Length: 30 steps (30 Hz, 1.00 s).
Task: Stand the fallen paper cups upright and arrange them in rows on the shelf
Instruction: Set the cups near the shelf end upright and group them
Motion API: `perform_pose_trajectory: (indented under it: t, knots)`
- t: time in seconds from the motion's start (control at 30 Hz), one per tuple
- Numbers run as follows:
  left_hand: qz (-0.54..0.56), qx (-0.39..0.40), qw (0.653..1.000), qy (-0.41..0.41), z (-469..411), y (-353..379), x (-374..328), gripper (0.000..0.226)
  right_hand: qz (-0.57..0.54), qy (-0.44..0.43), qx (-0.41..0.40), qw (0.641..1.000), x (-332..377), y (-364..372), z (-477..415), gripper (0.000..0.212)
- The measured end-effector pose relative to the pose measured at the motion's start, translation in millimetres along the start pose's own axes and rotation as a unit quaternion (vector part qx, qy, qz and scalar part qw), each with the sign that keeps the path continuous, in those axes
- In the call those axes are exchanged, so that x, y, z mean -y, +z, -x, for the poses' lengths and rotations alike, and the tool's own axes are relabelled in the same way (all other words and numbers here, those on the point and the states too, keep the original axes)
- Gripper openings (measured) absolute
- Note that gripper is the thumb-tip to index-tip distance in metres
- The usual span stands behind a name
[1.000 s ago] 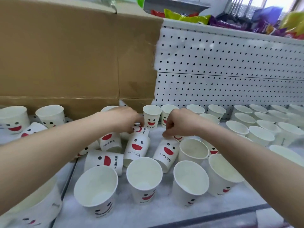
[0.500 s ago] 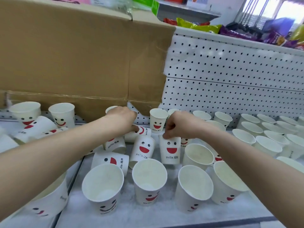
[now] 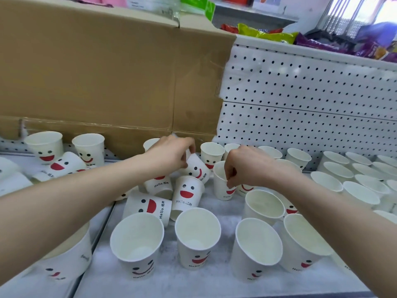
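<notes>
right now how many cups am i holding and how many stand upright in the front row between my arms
tilted cup in left hand: 1
upright cup pinched by right hand: 1
front-row upright cups: 4
total: 6

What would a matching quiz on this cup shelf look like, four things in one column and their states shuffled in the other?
Column A
1. left grip
2. right grip
3. cardboard box
4. cup with sideways face

Column B
a. lies on its side
b. pinches the rim of an upright cup
c. brown, at the back left
d. holds a tilted cup

Pairs: 1-d, 2-b, 3-c, 4-a
</notes>
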<state>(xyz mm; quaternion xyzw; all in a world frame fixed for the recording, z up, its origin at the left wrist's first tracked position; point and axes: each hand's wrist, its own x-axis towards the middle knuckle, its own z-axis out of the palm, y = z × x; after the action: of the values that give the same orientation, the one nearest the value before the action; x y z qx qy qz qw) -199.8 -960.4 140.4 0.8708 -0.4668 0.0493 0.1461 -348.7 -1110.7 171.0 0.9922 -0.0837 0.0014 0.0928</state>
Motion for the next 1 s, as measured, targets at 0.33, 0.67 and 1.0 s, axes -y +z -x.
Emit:
perform_pose_trajectory:
  t: [0.33,0.67,1.0]
  knots:
    - [-0.094,0.011,0.988,0.125,-2.1,-1.2,-17.8,0.018,-0.023,0.003,-0.010,1.000,-11.9,0.1,7.4,0.021]
    - [-0.102,0.019,0.988,0.111,8.6,-26.7,1.1,0.023,-0.074,-0.022,-0.065,0.995,-5.1,-14.5,2.2,0.022]
    - [-0.168,0.112,0.979,-0.033,37.8,-18.8,46.6,0.049,-0.071,-0.047,0.031,0.996,35.1,3.3,-19.1,0.038]
